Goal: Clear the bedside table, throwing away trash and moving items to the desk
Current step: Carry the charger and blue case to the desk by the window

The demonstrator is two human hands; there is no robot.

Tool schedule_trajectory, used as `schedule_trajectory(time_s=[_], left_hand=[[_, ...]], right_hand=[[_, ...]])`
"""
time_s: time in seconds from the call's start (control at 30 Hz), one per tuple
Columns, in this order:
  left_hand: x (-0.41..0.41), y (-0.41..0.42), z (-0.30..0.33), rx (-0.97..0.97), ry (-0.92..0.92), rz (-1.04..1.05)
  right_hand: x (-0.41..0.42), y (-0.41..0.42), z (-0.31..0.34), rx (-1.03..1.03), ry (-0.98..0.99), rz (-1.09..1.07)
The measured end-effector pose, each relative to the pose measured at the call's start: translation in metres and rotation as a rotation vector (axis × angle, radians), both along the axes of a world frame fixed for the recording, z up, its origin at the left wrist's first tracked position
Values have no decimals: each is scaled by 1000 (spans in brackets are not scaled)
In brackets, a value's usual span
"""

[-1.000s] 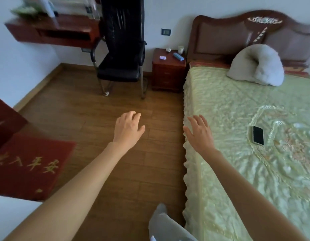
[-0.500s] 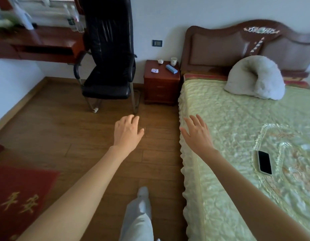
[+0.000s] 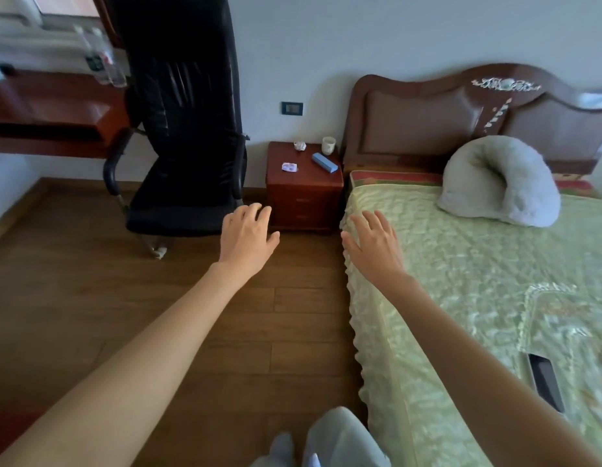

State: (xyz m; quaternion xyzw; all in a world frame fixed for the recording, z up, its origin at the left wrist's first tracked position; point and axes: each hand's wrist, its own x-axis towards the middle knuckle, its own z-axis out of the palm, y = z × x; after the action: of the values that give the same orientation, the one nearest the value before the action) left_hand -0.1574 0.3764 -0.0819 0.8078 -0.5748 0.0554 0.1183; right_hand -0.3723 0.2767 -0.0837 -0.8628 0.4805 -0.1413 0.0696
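My left hand (image 3: 247,235) and right hand (image 3: 373,246) reach ahead of me, fingers spread, holding nothing. Beyond them stands the bedside table (image 3: 304,193), still out of reach by my judgement, so nothing is cleared yet. On its top, nearest first: a small purple-and-white wrapper (image 3: 289,167), a blue box (image 3: 324,161) beyond my right hand, then a crumpled scrap (image 3: 299,145) and a white cup (image 3: 328,145) at the back; what the cup holds I cannot tell. The desk (image 3: 57,116) lies far off past my left hand.
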Motion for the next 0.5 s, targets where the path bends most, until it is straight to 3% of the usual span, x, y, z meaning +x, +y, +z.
schedule_trajectory(time_s=[0.5], left_hand=[[76, -254, -23, 12, 5, -14]], right_hand=[[72, -260, -20, 32, -17, -19]])
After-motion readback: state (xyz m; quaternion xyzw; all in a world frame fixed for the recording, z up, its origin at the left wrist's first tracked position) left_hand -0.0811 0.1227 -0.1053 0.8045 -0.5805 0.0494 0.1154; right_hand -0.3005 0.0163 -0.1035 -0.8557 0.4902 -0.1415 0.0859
